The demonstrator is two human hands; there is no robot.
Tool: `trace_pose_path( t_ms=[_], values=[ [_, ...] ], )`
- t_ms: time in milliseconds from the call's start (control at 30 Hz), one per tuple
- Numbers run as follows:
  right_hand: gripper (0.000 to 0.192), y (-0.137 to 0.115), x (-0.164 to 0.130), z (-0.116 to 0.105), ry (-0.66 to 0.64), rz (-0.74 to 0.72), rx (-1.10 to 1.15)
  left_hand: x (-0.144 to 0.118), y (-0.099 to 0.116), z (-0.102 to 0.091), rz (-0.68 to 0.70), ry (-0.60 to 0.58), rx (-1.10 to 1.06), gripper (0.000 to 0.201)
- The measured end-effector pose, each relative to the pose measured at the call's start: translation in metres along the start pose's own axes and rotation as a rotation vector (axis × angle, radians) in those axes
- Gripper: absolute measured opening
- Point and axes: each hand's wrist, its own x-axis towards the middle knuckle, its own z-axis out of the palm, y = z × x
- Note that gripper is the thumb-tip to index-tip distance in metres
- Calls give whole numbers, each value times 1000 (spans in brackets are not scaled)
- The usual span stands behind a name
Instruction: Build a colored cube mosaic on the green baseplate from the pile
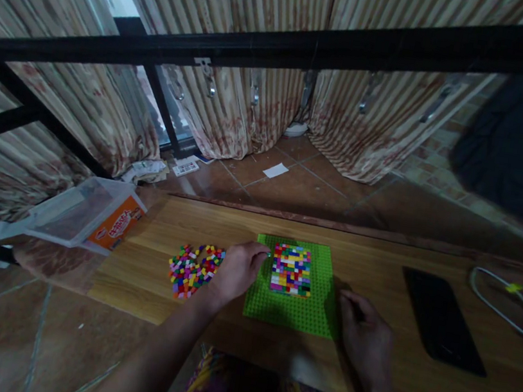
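My left hand [237,270] rests at the left edge of the green baseplate [295,285], fingers curled narrow, their tips pinched toward the block of coloured bricks [292,269]; whether a brick sits between them I cannot tell. Just right of those fingertips the block fills a patch in the plate's upper middle, while bare green studs show around it, widest below. Behind my left knuckles lies the loose pile of small bricks [193,268], still plentiful. My right hand [363,337] lies loosely curled and holding nothing on the wooden table [410,385], at the plate's lower right corner. By my reckoning, much remains to cover.
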Motion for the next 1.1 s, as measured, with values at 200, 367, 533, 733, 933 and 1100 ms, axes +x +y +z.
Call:
trace_pose_path(
  t_ms=[200,367,533,733,933,1100],
  values=[
    [43,-1,1,1,8,-1,18,10,12,15,14,-59,123,27],
    [41,-3,1,1,7,-21,24,15,14,23,15,-113,307,29],
    [38,-5,1,0,7,-29,42,17,14,29,-14,-87,333,28],
    [38,-5,1,1,-1,-17,41,20,15,34,-41,-32,277,22],
    [38,-4,1,0,4,-37,25,23,16,37,-141,69,157,18],
    [38,-4,0,0,-7,-33,23,30,10,43,-266,170,-70,5]
  ],
)
